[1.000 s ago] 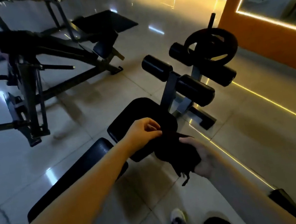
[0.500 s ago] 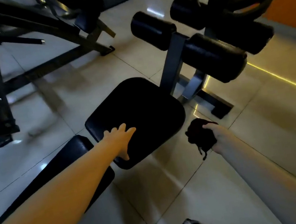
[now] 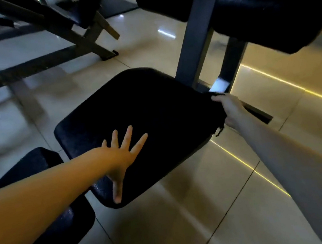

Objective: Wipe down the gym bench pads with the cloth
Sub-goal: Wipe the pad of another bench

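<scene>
The black seat pad (image 3: pixel 136 106) of the bench fills the middle of the view. My left hand (image 3: pixel 121 155) lies flat on its near part with the fingers spread wide. At the pad's right edge, my right hand (image 3: pixel 228 108) grips a dark cloth (image 3: pixel 219 125). The cloth merges with the black pad, and only a frayed end shows hanging below the hand. The long back pad (image 3: pixel 42 242) runs off to the lower left under my left forearm.
Two black foam rollers (image 3: pixel 265 12) sit on a grey steel post (image 3: pixel 193 38) just beyond the seat. Another machine's dark frame (image 3: pixel 70 37) stands on the glossy tile floor at the upper left. A yellow light strip (image 3: pixel 289 84) runs along the floor at right.
The view has come closer to the seat. My left hand has spread flat further onto the pad. My right hand has carried the cloth up to the pad's right edge.
</scene>
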A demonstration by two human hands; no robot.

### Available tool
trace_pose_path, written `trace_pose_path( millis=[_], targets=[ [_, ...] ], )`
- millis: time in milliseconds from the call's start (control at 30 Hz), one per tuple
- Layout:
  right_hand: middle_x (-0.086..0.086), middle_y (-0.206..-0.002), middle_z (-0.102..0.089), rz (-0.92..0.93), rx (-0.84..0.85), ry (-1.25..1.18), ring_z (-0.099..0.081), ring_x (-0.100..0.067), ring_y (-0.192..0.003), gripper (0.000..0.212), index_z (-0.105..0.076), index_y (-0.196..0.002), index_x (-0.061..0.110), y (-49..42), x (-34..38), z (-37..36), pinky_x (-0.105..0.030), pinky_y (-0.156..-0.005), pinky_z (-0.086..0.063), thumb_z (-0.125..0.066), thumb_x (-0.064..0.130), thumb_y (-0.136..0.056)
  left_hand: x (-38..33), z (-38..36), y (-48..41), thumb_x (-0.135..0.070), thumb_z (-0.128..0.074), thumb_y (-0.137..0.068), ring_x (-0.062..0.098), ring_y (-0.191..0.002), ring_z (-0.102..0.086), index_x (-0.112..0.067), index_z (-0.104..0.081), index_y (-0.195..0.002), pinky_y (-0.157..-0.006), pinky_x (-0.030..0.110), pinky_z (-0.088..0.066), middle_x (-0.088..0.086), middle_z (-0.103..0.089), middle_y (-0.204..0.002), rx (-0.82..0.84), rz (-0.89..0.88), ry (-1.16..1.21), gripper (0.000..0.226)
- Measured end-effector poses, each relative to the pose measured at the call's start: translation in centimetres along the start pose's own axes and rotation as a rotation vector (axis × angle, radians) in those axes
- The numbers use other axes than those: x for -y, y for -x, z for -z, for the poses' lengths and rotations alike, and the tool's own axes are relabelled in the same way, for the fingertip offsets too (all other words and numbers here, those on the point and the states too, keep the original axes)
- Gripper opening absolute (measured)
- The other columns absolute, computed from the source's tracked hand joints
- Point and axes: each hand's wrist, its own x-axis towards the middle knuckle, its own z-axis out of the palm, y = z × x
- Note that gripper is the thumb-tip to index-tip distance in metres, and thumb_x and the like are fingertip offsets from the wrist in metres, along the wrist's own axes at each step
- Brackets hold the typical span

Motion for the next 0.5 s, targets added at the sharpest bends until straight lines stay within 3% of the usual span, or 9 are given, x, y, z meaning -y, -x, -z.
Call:
trace_pose_path(
  millis=[67,100,233,333,400,500],
  targets=[
    [-0.001,-0.067,-0.071,-0.005,0.007,-0.015,-0.069,-0.015,-0.061,0.014,-0.065,-0.103,0.011,-1.0,-0.3,-0.3,-0.023,-0.054,-0.053,-0.059,0.016,-0.091,-0.4,0.2,0.0,-0.041,-0.093,-0.051,0.046,-0.136,0.034,-0.03,0.053,-0.127,-0.116,0.064,0.001,0.014,0.056,-0.136,0.017,0.02,-0.016,0.165],
    [-0.001,-0.065,-0.071,-0.003,-0.003,-0.02,-0.069,-0.015,-0.061,0.013,-0.066,-0.1,0.011,-1.3,-0.5,-0.4,-0.024,-0.056,-0.054,-0.06,0.018,-0.091,-0.5,0.2,0.0,-0.041,-0.094,-0.05,0.047,-0.135,0.034,-0.029,0.054,-0.125,-0.115,0.065,0.001,0.015,0.057,-0.135,0.021,0.027,-0.02,0.166],
    [-0.002,-0.079,-0.072,0.055,-0.098,-0.108,-0.071,-0.019,-0.078,0.016,-0.067,-0.1,0.013,-1.1,-2.7,-0.5,-0.028,-0.067,-0.057,-0.064,0.023,-0.087,-0.7,0.2,-0.2,-0.042,-0.094,-0.045,0.048,-0.135,0.033,-0.03,0.057,-0.122,-0.114,0.066,0.0,0.016,0.057,-0.135,0.022,0.024,-0.001,0.17],
    [0.0,-0.084,-0.069,0.13,-0.334,-0.202,-0.068,-0.017,-0.081,0.015,-0.067,-0.1,0.017,2.1,-5.6,-1.2,-0.027,-0.068,-0.054,-0.062,0.023,-0.087,-0.6,0.1,-0.4,-0.043,-0.095,-0.042,0.047,-0.136,0.033,-0.033,0.059,-0.116,-0.115,0.066,-0.002,0.015,0.058,-0.134,0.01,0.03,0.015,0.171],
    [0.002,-0.095,-0.065,0.154,-0.459,-0.171,-0.063,-0.012,-0.085,0.026,-0.064,-0.115,0.019,6.5,-8.4,-3.1,-0.028,-0.079,-0.05,-0.059,0.025,-0.091,-0.5,0.2,-0.5,-0.043,-0.095,-0.041,0.047,-0.135,0.034,-0.033,0.06,-0.113,-0.114,0.067,-0.002,0.015,0.058,-0.133,0.007,0.024,0.021,0.171],
    [0.001,-0.127,-0.054,0.124,-0.311,-0.201,-0.052,-0.015,-0.114,0.047,-0.039,-0.144,0.024,13.6,-12.6,-7.6,-0.038,-0.106,-0.04,-0.049,0.026,-0.098,-0.4,0.3,-0.3,-0.043,-0.095,-0.04,0.048,-0.134,0.035,-0.033,0.059,-0.116,-0.113,0.067,0.0,0.016,0.058,-0.134,0.012,0.01,0.031,0.172]
  ],
)
